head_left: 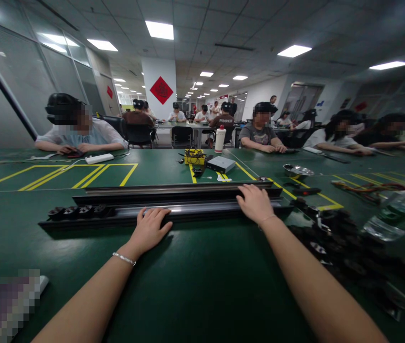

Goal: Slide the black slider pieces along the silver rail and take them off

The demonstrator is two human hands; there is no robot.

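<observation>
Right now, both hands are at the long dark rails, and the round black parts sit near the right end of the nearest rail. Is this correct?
Not quite: the head view shows the round black parts near the left end of the nearest rail. The left hand and right hand are at the long dark rails.

Pretty busy green surface (195, 295), yellow tape lines (129, 174) and all. Long black rails (202, 209) lie across the middle; from those, grey box (221, 164) and white bottle (220, 140) around 1 o'clock, metal bowl (298, 171) at 2, clear bottle (388, 224) at 3, messy black parts (352, 262) at 4.
</observation>
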